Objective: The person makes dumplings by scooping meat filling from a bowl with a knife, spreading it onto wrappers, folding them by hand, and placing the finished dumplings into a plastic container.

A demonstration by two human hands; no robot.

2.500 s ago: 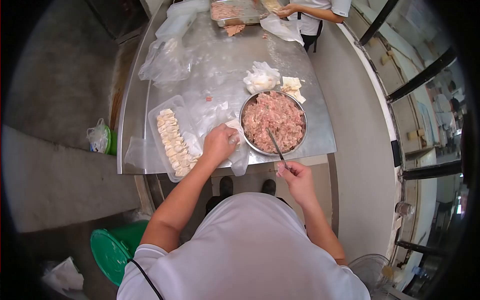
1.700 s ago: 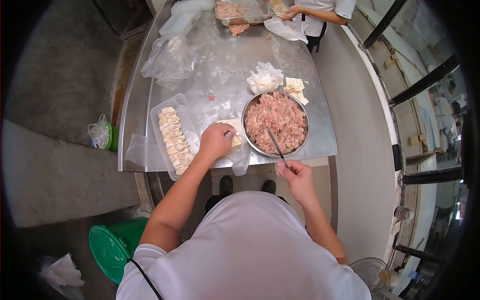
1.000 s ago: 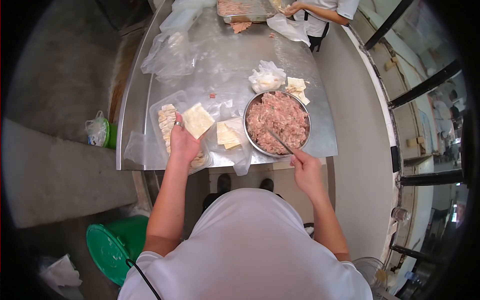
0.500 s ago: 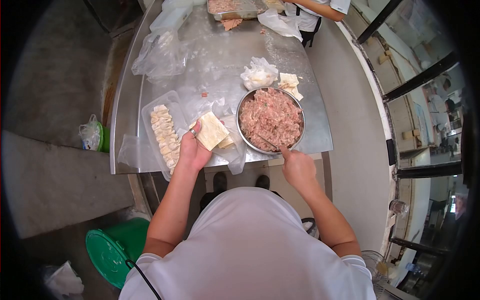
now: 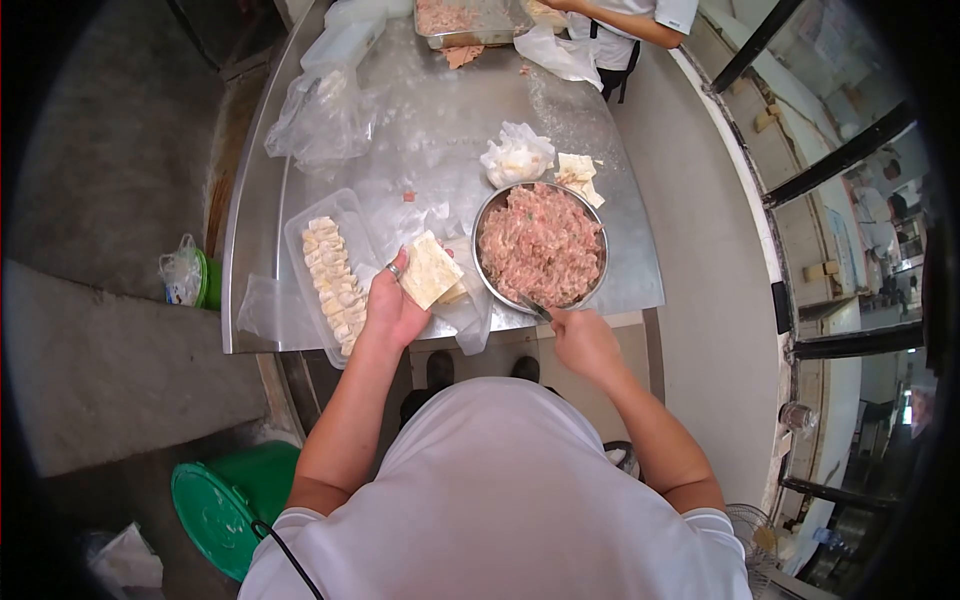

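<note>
My left hand (image 5: 398,310) holds square wonton wrappers (image 5: 431,270), its thumb lying over their left edge. More wrappers and clear plastic sheeting lie just behind, on the table. In my right hand (image 5: 586,343) is a thin metal tool (image 5: 537,309); its exact kind is hard to make out. The tool's tip touches the minced meat (image 5: 542,245) at the near rim of a round steel bowl (image 5: 477,215). Left of my left hand, a clear plastic tray (image 5: 362,222) contains a row of folded wontons (image 5: 333,285).
A crumpled white bag (image 5: 517,153) and loose wrappers (image 5: 577,178) sit behind the bowl on the steel table (image 5: 445,115). Plastic bags (image 5: 325,115) lie at the left. Across the table a co-worker's arm (image 5: 630,20) is beside a meat pan (image 5: 470,38). A green bucket (image 5: 215,520) stands on the floor.
My right hand has drawn slightly left and down, pulling the metal tool from over the meat to the bowl's near rim. My left hand and the wrappers have shifted slightly right.
</note>
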